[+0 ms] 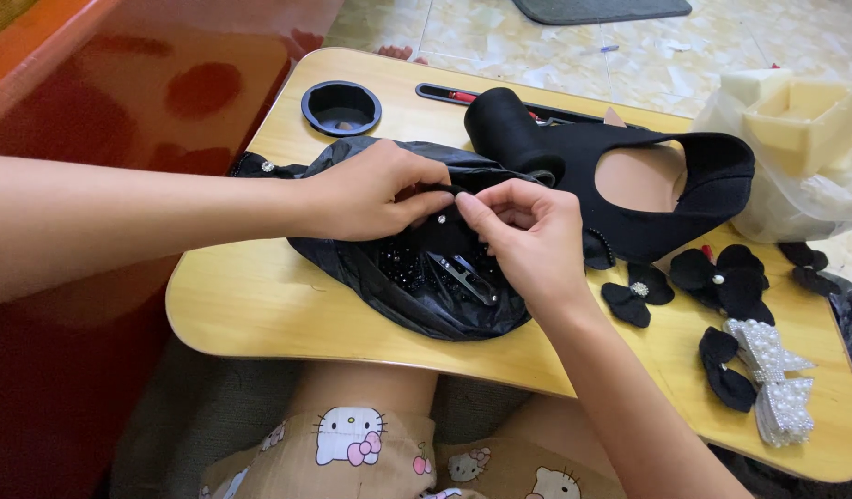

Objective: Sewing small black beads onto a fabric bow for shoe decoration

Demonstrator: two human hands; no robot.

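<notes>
My left hand [375, 189] and my right hand [523, 236] meet over an open black plastic bag [417, 305] on a wooden lap table [250, 305]. Between the fingertips of both hands I pinch a small black fabric piece [442, 222] with a tiny pearl bead on it. Inside the bag lie several small black beads [403, 268] and a metal thread snip [468, 277]. A black high-heeled shoe [629, 176] lies on its side just behind my right hand.
Black fabric flowers with pearl centres [689, 282] and white pearl bows [772, 379] lie at the table's right. A round black cup holder [341, 107] sits at the back left, a slot with pens [463, 94] beside it. Foam blocks in a clear bag [796, 139] stand far right.
</notes>
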